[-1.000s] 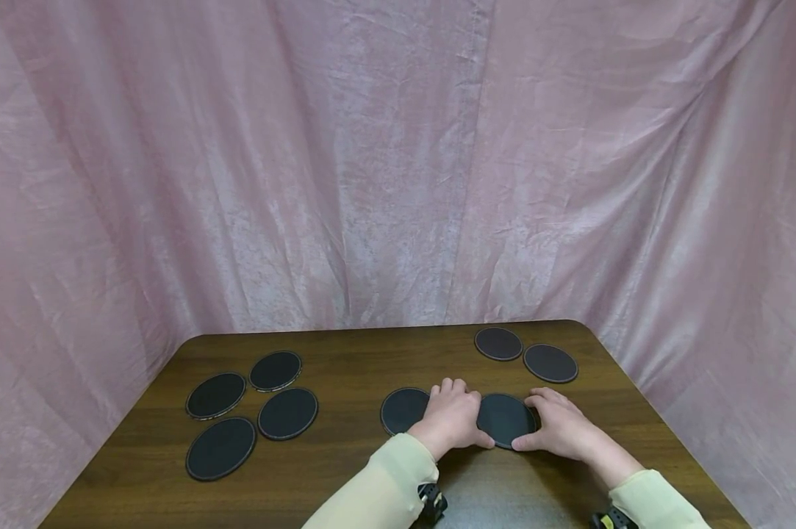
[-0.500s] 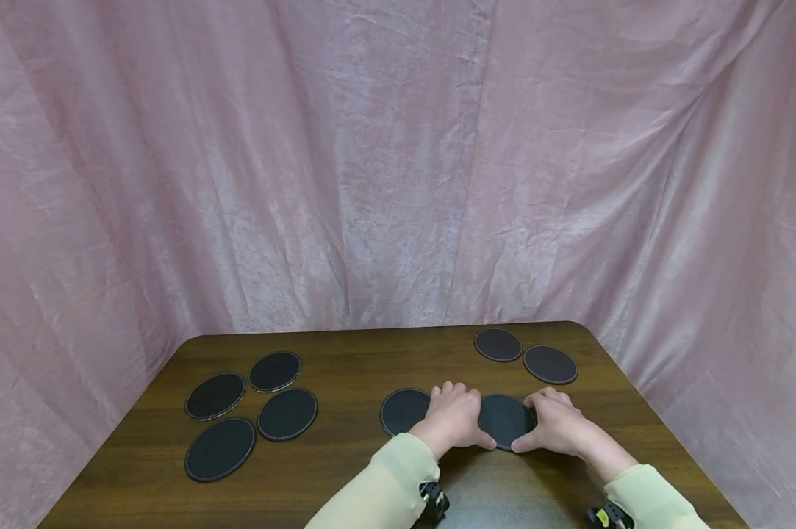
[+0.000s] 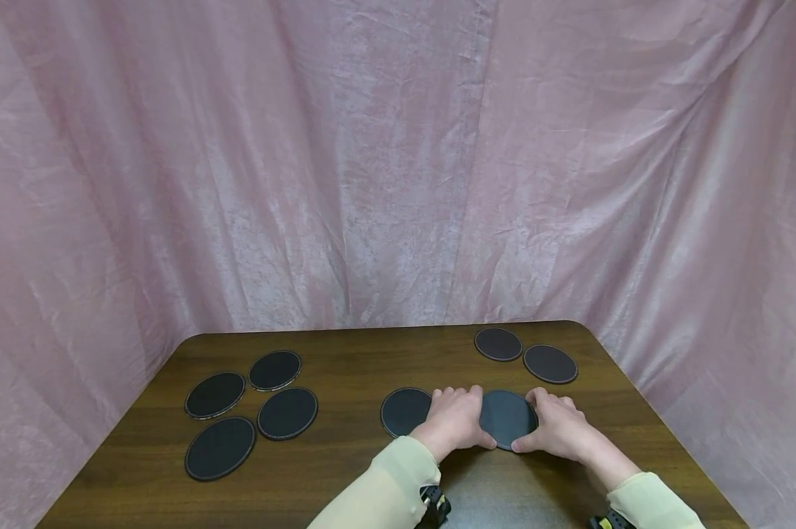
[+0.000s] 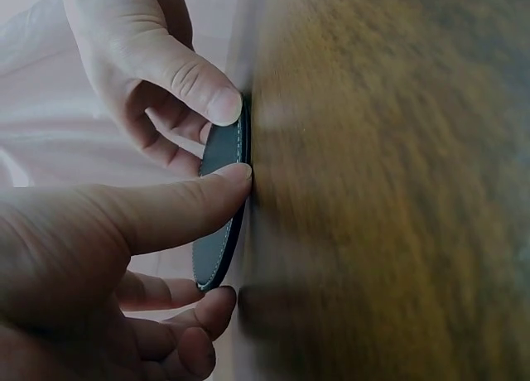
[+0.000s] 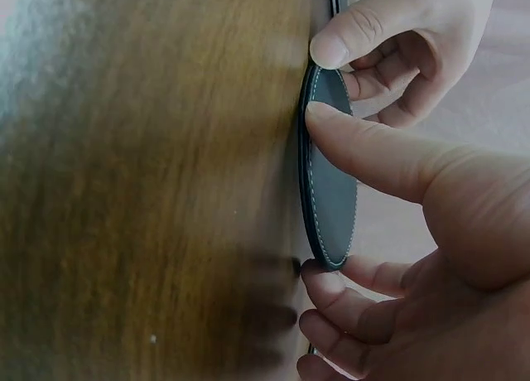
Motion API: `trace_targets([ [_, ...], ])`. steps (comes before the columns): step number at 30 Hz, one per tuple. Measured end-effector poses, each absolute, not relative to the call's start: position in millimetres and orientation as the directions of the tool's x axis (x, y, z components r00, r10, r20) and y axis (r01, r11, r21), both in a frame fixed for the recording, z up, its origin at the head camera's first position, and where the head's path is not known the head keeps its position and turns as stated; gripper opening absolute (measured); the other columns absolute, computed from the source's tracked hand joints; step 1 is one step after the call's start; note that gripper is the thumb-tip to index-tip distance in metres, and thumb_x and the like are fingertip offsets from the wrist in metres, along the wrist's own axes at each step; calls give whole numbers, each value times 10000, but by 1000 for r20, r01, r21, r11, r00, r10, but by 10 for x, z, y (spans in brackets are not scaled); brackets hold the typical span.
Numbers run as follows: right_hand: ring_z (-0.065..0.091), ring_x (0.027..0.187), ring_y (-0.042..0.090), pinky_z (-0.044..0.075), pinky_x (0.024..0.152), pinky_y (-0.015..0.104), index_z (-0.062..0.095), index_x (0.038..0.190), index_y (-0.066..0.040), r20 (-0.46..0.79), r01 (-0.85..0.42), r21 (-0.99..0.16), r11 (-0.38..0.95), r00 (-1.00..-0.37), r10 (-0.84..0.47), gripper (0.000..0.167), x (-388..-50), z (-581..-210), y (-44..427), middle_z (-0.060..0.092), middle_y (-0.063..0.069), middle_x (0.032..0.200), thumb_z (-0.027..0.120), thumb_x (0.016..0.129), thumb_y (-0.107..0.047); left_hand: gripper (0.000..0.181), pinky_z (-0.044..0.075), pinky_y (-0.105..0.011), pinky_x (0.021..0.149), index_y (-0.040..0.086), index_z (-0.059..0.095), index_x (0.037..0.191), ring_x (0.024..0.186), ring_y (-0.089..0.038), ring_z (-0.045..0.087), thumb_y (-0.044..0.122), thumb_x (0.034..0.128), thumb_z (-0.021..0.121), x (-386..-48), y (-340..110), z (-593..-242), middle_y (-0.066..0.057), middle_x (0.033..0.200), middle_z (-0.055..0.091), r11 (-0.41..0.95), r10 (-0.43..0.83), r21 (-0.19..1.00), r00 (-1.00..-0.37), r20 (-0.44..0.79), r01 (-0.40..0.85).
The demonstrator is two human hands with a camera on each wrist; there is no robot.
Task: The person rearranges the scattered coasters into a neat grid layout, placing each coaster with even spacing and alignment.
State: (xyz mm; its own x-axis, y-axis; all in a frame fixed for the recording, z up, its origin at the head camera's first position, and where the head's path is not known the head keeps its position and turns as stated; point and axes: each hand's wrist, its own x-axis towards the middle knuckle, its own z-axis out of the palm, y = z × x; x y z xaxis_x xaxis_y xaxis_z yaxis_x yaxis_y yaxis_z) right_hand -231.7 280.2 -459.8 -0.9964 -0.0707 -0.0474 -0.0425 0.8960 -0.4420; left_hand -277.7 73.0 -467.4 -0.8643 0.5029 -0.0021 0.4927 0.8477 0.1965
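Observation:
A round black coaster (image 3: 507, 419) with pale stitching round its rim is between my two hands at the right of the table's middle. My left hand (image 3: 456, 419) holds its left side, thumb at the near edge and fingers along the far side. On the opposite side my right hand (image 3: 556, 425) grips it the same way. Both wrist views show the thumbs side by side on the near rim of the coaster (image 4: 217, 153). Its edge (image 5: 308, 190) looks thick and layered; whether it is one coaster or a stack I cannot tell.
Left of my left hand lies another coaster (image 3: 404, 411), partly covered by that hand. Two coasters, one at the back (image 3: 498, 344) and one nearer (image 3: 550, 364), lie at the far right. Several more (image 3: 220, 449) are grouped on the left. Pink curtain (image 3: 371, 162) hangs behind the wooden table (image 3: 345, 477).
The held coaster's far side appears slightly raised, and its face looks lighter. The fingers of my left hand have shifted a little to the right. The other coasters have not moved.

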Motion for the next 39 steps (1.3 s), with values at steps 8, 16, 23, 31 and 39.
trace_targets([
  [8,547,1181,548,440,956,754,550,1397,104,-42,-45,-469,882,-996,-74,934,-2326,-4625,2760,671,304,1266,1034,756,-373,839,469,-425,943,116,660,1424,1042,-274,658,557,792,990,-2766,689,-4690,-47,1174,767,850,501,186,-865,5,493],
  [16,545,1176,519,466,954,712,557,1409,94,-15,-76,-473,878,-995,-94,930,-2386,-4577,2630,670,278,1268,1031,759,-373,878,463,-448,964,109,646,1469,1091,-294,657,533,788,1000,-2793,541,-4637,-70,1213,756,857,478,209,-878,19,471],
  [23,540,1169,501,469,960,699,549,1448,99,-16,-95,-465,880,-993,-116,972,-2471,-4545,2480,667,257,1256,1038,754,-374,902,467,-496,1006,102,636,1502,1154,-322,673,516,790,1005,-2855,379,-4642,-89,1288,754,861,461,232,-887,21,453],
  [31,532,1194,500,479,982,697,551,1458,87,-17,-97,-465,880,-993,-118,983,-2582,-4509,2356,665,268,1265,1045,741,-370,892,456,-540,1051,93,638,1491,1171,-329,681,534,801,993,-2959,270,-4635,-103,1295,752,868,442,254,-897,-3,427],
  [39,538,1190,484,483,984,690,563,1451,83,-16,-90,-469,879,-994,-111,982,-2616,-4564,2304,674,266,1271,1054,722,-355,876,461,-509,1010,80,662,1457,1147,-314,682,538,791,999,-2955,243,-4658,-94,1253,760,876,429,243,-903,2,417],
])
